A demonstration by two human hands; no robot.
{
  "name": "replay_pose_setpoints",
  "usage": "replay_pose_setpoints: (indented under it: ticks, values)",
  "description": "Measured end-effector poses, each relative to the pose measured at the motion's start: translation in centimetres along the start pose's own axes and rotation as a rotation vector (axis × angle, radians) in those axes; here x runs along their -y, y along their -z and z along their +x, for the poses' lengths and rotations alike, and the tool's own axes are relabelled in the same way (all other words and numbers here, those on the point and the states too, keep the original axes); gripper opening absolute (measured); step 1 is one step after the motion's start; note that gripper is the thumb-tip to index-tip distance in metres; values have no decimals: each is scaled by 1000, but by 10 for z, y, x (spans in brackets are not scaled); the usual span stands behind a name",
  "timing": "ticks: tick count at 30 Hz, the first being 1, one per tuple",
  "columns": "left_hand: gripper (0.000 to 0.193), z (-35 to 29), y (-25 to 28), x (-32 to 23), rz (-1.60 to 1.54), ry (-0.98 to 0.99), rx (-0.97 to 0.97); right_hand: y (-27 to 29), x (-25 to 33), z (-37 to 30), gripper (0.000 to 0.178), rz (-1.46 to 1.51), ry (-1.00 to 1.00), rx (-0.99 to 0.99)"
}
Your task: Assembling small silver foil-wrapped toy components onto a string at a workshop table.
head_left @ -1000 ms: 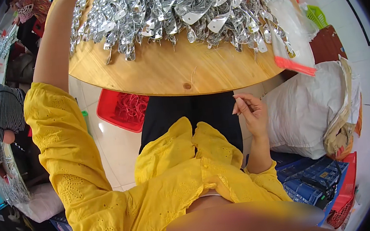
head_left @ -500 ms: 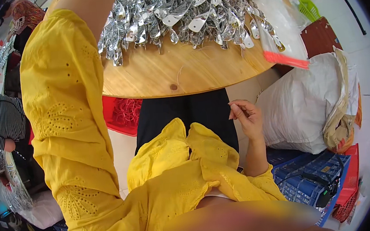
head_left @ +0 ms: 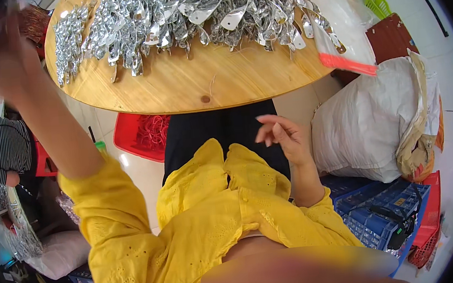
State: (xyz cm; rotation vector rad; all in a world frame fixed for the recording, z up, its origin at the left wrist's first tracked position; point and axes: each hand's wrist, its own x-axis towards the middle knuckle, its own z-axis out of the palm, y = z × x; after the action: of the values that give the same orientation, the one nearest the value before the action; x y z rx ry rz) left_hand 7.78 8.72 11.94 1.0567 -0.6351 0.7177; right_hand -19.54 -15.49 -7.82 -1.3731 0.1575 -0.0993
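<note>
My left hand [head_left: 9, 61] is raised at the upper left, beyond the left rim of the round wooden table [head_left: 157, 96]. Its fingers are smeared by motion and lost in the dark picture edge, so whether they hold anything is hidden. My right hand [head_left: 286, 136] hovers over my lap at the table's near side, fingers loosely bent and apart, nothing visible in it. A big heap of shiny silver spoon-like metal pieces [head_left: 198, 18] covers the far part of the table. To its left lies a smaller batch of silver pieces [head_left: 69, 45].
A clear plastic bag with a red edge [head_left: 347, 64] hangs over the table's right side. Under the table stands a red bin [head_left: 128, 137] of pink-red strands. At right are a white sack [head_left: 353, 124] and a blue crate [head_left: 380, 208]. A person in stripes [head_left: 3, 144] sits at left.
My left arm has swung left and back from over the table, uncovering the smaller silver batch. My right hand has shifted slightly left and up, its fingers loosening.
</note>
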Motion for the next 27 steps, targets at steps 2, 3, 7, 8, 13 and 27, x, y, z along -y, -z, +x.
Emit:
replay_pose_setpoints:
  ticks: [2,3,7,8,13,27]
  values:
    - [22,-69,20,-21,-87,-27,-50,-18,1,11,48,110,97,194]
    - [17,-108,21,-18,-195,119,-109,-26,-2,12,48,106,94,155]
    - [15,-232,42,-58,-309,599,70,-56,5,22,59,657,-18,314]
    - [12,-245,38,-60,-300,627,43,-54,-3,20,42,680,-43,197]
    - [20,-227,59,-51,329,570,954,-45,-1,34,24,416,122,-74]
    - [29,-217,28,-22,-66,1226,311,-35,43,110,13,-911,570,146]
